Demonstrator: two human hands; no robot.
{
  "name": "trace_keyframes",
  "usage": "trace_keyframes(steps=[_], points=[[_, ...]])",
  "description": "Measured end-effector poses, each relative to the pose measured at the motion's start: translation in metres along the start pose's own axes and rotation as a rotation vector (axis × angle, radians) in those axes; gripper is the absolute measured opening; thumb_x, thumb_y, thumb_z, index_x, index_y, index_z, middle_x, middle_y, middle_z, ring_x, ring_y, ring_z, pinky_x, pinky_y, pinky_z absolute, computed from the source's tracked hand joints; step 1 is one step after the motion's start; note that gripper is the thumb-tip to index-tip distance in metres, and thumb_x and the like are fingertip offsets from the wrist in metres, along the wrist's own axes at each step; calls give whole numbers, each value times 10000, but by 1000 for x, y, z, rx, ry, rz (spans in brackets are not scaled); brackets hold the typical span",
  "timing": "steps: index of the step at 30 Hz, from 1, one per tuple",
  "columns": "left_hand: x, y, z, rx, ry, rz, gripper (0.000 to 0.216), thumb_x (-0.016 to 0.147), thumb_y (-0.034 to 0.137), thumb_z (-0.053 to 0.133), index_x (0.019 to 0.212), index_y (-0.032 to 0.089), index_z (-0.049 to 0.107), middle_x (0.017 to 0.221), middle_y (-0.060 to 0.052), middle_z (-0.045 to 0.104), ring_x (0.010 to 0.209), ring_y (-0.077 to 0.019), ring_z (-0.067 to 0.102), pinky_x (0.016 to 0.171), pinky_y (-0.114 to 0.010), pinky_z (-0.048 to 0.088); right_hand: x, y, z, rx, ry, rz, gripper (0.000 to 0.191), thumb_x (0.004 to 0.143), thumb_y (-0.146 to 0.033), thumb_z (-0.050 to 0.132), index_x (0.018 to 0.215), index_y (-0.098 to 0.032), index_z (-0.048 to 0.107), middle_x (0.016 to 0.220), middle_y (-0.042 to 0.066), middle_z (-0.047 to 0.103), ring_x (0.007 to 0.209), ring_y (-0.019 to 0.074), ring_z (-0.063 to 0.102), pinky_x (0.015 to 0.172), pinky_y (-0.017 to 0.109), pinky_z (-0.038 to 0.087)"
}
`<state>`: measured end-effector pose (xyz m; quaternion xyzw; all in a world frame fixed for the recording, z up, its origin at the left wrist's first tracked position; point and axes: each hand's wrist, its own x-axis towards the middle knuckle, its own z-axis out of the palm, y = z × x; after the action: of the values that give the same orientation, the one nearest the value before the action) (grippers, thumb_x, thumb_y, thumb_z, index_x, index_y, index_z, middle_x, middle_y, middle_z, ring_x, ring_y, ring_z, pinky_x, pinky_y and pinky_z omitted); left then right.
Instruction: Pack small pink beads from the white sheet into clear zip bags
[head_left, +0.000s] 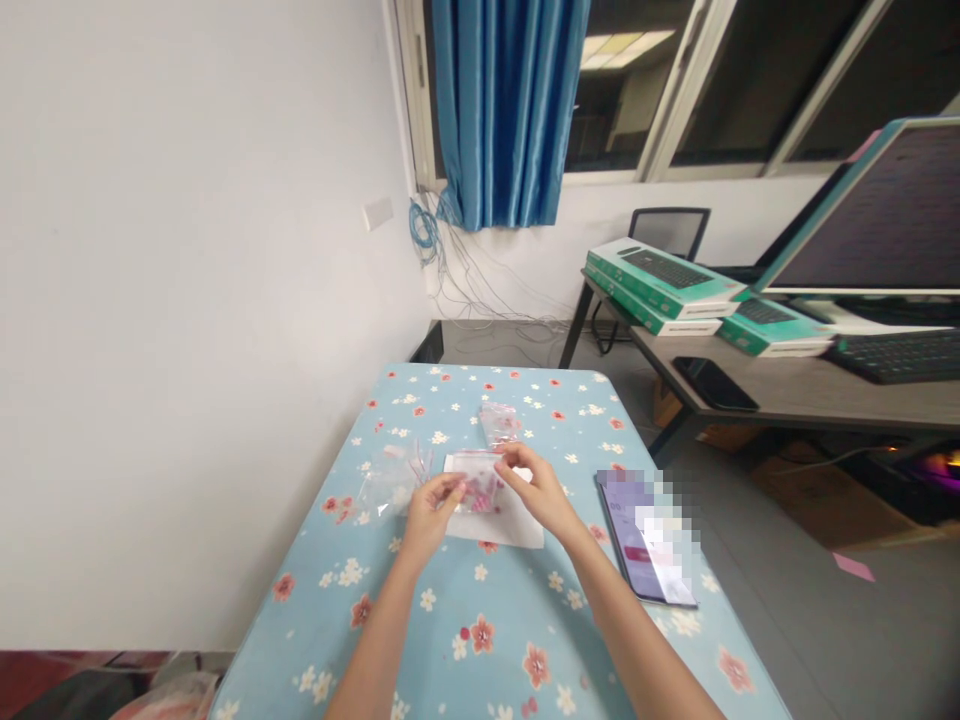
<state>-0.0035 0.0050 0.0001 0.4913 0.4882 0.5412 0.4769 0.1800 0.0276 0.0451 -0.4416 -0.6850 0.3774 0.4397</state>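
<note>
A small clear plastic zip bag (478, 480) with pinkish-red bits showing through it is stretched between my hands. My left hand (435, 510) pinches its left side between thumb and fingers. At its upper right corner my right hand (531, 485) is closed, thumb and fingertips together on the edge. Beneath the bag lies a white sheet of paper (510, 528). Beyond my right hand, another clear bag (499, 422) rests flat. To the left of my left hand is a crumpled heap of clear plastic bags (394, 475).
The blue flowered tabletop (420, 625) carries a lit phone (646, 545) on the right. A desk (795, 385) beyond holds green keyboard boxes (660, 285), a dark phone (714, 384), a keyboard (900, 355) and a monitor (870, 220). A white wall (187, 300) stands left.
</note>
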Motion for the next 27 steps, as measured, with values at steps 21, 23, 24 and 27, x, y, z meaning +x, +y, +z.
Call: trace_keyframes(steps=[21, 23, 24, 27], points=[[47, 7, 2, -187, 95, -173, 449, 571, 426, 740, 853, 181, 492, 817, -20, 661, 608, -106, 624, 597, -240, 507, 18, 32, 36, 79, -70, 167, 270, 795, -361, 587, 962, -167, 673, 984, 86, 697, 840, 202, 639, 751, 345, 502], [56, 4, 1, -116, 86, -149, 423, 581, 404, 731, 863, 177, 511, 804, -19, 647, 606, -111, 620, 589, -245, 504, 24, 36, 38, 53, -30, 186, 256, 795, -355, 580, 933, -165, 682, 939, 87, 707, 784, 200, 641, 736, 353, 503], [60, 3, 1, -71, 85, -134, 406, 580, 383, 732, 859, 174, 524, 800, -19, 640, 594, -111, 612, 577, -243, 498, 27, 37, 39, 8, -6, 185, 246, 797, -343, 576, 933, -168, 684, 937, 88, 707, 776, 201, 639, 744, 361, 499], [74, 1, -3, 97, 85, -64, 318, 558, 279, 741, 801, 170, 566, 803, -16, 631, 546, -93, 563, 555, -232, 467, 35, 38, 39, -220, 25, 135, 230, 813, -283, 559, 972, -170, 680, 980, 96, 698, 858, 223, 628, 812, 381, 468]])
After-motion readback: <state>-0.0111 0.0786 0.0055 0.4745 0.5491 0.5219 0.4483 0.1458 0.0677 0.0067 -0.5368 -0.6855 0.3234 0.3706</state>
